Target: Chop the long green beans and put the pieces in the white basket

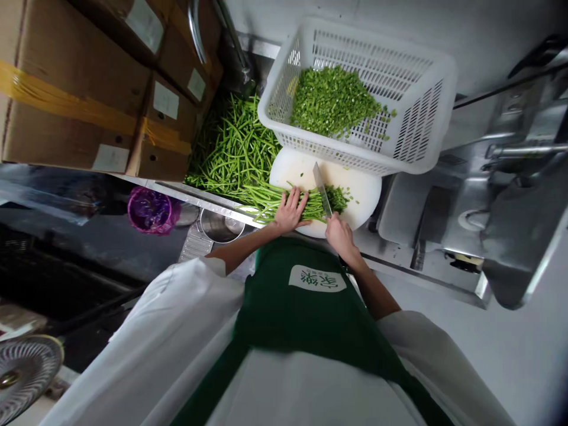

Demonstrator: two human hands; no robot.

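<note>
My left hand (290, 209) lies with fingers spread on a bunch of long green beans (266, 198), pressing them on the white cutting board (368, 204). In my right hand (339, 234) is the handle of a kitchen knife (322, 188). Its blade points away from me and stands across the beans, just right of my left hand. Small chopped bean pieces (339, 199) lie on the board to the right of the blade. A large heap of uncut beans (235, 145) is left of the board.
Behind the board, a white plastic basket (421, 106) holds chopped beans (331, 97). Cardboard boxes (80, 89) are stacked at the left, near a faucet (242, 59). Metal equipment (461, 213) stands right. Below the counter edge are a metal pot (217, 228) and a purple-lined bin (151, 210).
</note>
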